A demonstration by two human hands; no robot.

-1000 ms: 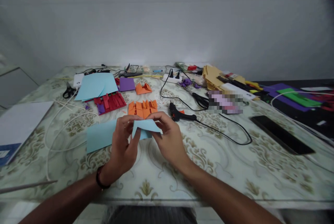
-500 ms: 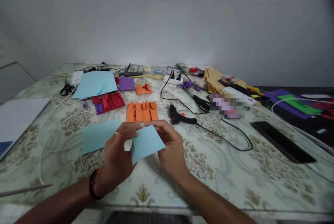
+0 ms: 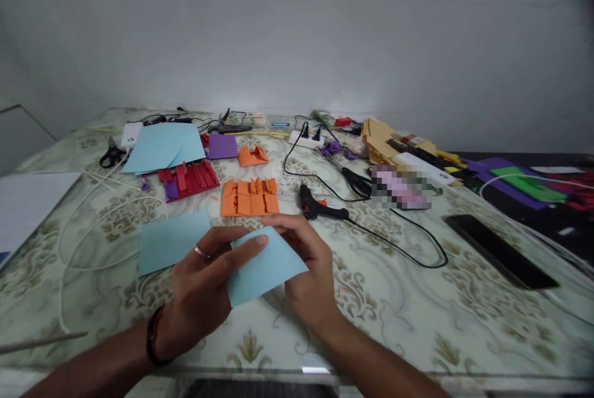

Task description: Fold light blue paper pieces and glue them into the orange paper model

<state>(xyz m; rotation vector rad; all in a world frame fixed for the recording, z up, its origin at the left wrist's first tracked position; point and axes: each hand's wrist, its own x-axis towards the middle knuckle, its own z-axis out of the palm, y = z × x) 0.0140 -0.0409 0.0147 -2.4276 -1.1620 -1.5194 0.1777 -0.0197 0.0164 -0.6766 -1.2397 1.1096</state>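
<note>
A light blue piece of paper [image 3: 266, 271] is held up between both hands above the near middle of the table. My left hand [image 3: 204, 280], with a ring and a dark wristband, grips its left side, one finger lying across the top face. On the right, my right hand [image 3: 310, 268] is closed round the far right edge; its fingertips are partly hidden behind the sheet. Another light blue sheet [image 3: 162, 240] lies flat beyond my left hand. Just past the hands sits a folded orange paper piece [image 3: 250, 198], and a black glue gun [image 3: 320, 203] rests to its right.
Red folded paper [image 3: 190, 180], a purple square [image 3: 223, 147], a small orange piece [image 3: 253, 156] and blue sheets [image 3: 164, 147] lie farther back. Scissors [image 3: 357, 181], a power strip [image 3: 306, 139] and a phone [image 3: 501, 252] are to the right. Cables cross the table [image 3: 385, 324].
The blue paper has turned and shows more of its face, shifting slightly right. A left finger has slid farther over its top. The whole view has shifted slightly.
</note>
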